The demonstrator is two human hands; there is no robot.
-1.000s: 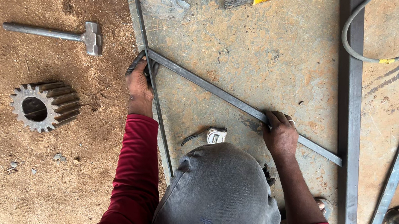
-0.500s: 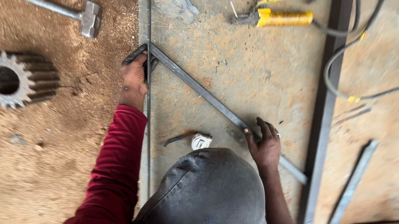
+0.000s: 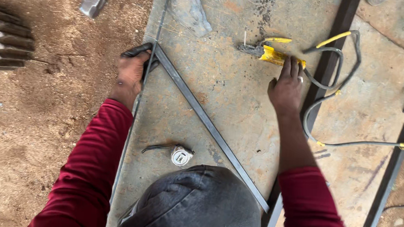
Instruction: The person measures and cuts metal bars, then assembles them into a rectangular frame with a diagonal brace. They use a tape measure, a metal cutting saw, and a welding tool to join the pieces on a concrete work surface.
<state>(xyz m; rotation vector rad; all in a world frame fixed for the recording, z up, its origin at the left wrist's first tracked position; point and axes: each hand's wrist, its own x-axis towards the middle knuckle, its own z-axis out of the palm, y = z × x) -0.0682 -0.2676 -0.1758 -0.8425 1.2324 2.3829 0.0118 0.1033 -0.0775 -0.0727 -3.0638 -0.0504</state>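
Nearest, a small round tape measure lies on the concrete slab. The left hand clamps the grey steel bars' corner joint; the right hand, fingers loosely open, touches the yellow-handled electrode holder, seemingly to grasp it.

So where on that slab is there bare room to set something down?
Bare concrete lies between the diagonal bar and the right hand, and right of the dark upright bar, below the cable loop. It is crowded by the yellow-handled tool, at the left hand and around the tape measure.
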